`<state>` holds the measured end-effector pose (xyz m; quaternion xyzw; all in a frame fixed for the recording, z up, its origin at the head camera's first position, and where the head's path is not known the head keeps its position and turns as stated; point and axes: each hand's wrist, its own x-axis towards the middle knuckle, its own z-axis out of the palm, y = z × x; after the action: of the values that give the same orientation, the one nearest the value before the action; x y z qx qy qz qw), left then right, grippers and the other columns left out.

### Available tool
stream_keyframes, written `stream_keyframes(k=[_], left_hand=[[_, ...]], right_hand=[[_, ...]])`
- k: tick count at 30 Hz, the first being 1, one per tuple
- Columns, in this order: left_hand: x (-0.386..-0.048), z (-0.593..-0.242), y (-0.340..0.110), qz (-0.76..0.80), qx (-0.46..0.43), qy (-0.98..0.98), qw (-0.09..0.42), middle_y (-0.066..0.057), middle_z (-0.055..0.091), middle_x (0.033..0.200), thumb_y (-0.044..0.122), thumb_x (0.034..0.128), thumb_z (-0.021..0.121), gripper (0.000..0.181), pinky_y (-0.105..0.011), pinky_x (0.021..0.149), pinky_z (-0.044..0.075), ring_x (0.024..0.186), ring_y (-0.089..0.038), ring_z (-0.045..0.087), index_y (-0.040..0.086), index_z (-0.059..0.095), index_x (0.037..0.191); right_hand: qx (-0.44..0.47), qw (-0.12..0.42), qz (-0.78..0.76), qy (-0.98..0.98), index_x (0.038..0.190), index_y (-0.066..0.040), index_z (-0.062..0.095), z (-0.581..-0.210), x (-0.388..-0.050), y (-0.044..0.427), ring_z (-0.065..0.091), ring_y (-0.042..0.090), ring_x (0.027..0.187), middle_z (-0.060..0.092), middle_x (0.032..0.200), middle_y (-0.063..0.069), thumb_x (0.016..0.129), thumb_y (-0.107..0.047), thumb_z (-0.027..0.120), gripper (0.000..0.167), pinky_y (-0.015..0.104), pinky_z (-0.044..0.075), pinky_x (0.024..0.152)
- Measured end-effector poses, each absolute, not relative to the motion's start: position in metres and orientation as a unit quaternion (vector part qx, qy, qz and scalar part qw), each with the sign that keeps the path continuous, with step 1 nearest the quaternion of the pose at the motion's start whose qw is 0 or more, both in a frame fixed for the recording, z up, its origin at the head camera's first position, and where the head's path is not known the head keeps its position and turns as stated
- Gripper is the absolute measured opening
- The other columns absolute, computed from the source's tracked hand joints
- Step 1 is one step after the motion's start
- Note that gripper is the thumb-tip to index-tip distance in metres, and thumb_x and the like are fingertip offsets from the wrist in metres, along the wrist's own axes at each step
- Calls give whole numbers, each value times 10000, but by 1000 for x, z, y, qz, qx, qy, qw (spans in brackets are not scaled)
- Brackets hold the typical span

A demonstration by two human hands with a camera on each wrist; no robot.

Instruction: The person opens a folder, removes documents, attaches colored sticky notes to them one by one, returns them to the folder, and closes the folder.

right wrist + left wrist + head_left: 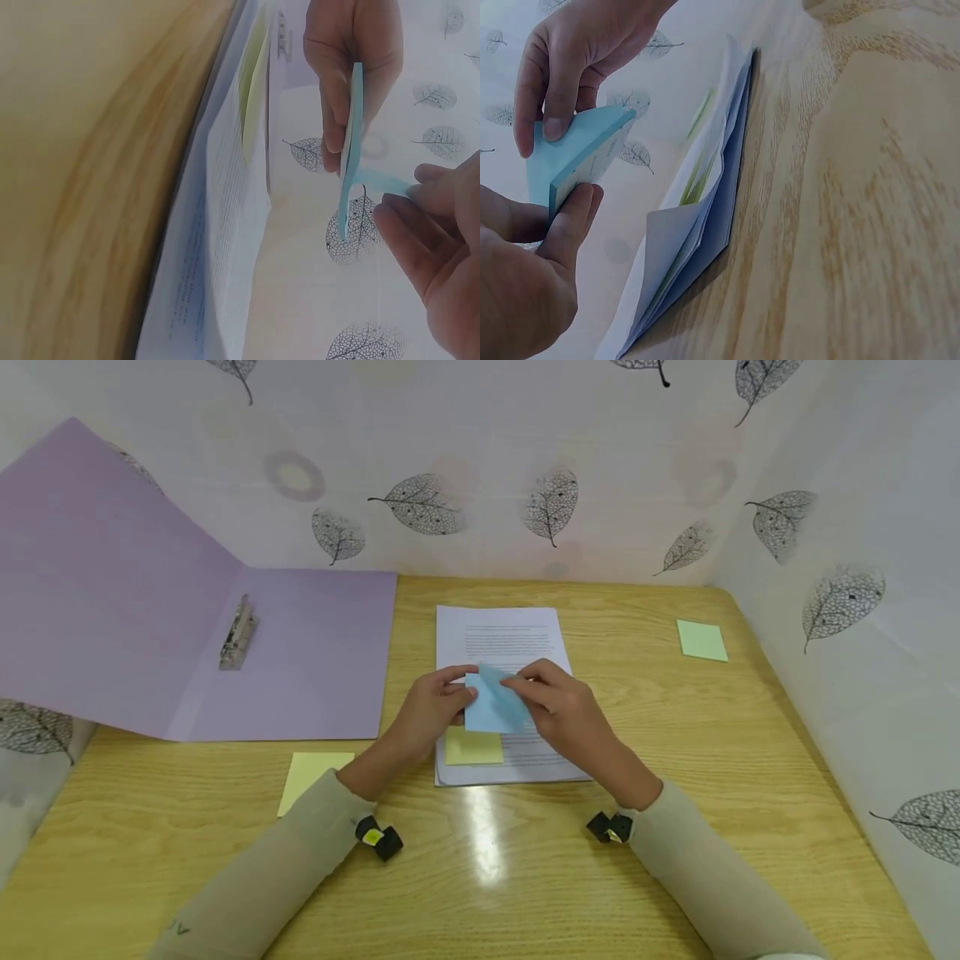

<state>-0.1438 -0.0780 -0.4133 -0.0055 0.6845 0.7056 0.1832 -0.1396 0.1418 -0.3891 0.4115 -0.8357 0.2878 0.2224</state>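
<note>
A pad of blue sticky notes (pixel 487 714) is held above the stack of printed paper (pixel 495 618). My left hand (pixel 431 703) grips the pad by its left edge, thumb on the face. With thumb and finger, my right hand (pixel 558 702) pinches the corner of the top blue sheet (pixel 386 182). That sheet is lifted and bent away from the pad, still joined to it along one edge. In the left wrist view the pad (pixel 577 157) hangs over the papers. A yellow sticky note (pixel 474 749) lies on the lower left of the printed stack.
An opened purple folder (pixel 315 652) with a metal clip (pixel 238 637) stands at the left. Another yellow sticky pad (pixel 311 772) lies partly under the left forearm. A green sticky pad (pixel 702 640) lies at the far right of the wooden table (pixel 712 752). A leaf-patterned cloth (pixel 480 435) hangs behind.
</note>
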Motion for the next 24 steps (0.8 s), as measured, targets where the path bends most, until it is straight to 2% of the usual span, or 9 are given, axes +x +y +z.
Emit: stream_keyframes(k=[9,12,14,16,19,21,24], left_hand=[[-147,-416,-81,705,-33,685,181,-142,688,1259,88,1028,555,381,-317,828,607,1072,-217,699,89,567,1409],[-149,-417,-82,701,-41,691,173,-119,704,1220,90,1027,559,384,-305,805,609,1040,-199,707,78,565,1411],[-150,-418,-84,699,-39,695,164,-95,725,1122,88,1030,554,387,-281,771,599,973,-167,702,70,559,1416],[-151,-419,-89,699,-36,698,152,-47,705,917,86,1029,557,388,-238,702,554,833,-115,651,66,560,1416],[-150,-419,-99,697,-26,704,137,5,520,681,88,1033,553,387,-233,620,445,670,-105,477,65,558,1419],[-147,-417,-108,690,-19,711,132,10,547,704,98,1035,554,390,-226,628,444,686,-98,478,65,554,1424],[-139,-412,-126,668,-7,733,127,-23,691,959,131,1044,549,407,-203,702,525,834,-76,606,76,531,1446]], right_hand=[[393,226,283,-845,1092,25,755,-386,-140,143,667,228,861,637,1046,140,892,101,686,225,289,585,664],[380,242,278,-848,1082,41,753,-383,-141,146,663,228,839,637,1044,152,893,110,677,215,297,587,663],[369,258,276,-849,1079,55,750,-381,-143,149,650,227,814,632,1038,167,899,116,664,209,297,576,641],[356,274,278,-849,1078,63,748,-379,-145,153,618,222,772,626,1030,181,907,114,654,202,296,551,612],[329,286,291,-852,1087,61,749,-375,-150,162,586,214,754,627,1033,195,924,94,646,196,267,502,606],[309,285,313,-852,1087,54,753,-372,-153,168,578,208,755,635,1037,194,930,79,648,191,220,476,633],[284,274,349,-850,1091,40,758,-369,-156,174,596,200,794,647,1048,179,935,72,645,195,132,441,686]])
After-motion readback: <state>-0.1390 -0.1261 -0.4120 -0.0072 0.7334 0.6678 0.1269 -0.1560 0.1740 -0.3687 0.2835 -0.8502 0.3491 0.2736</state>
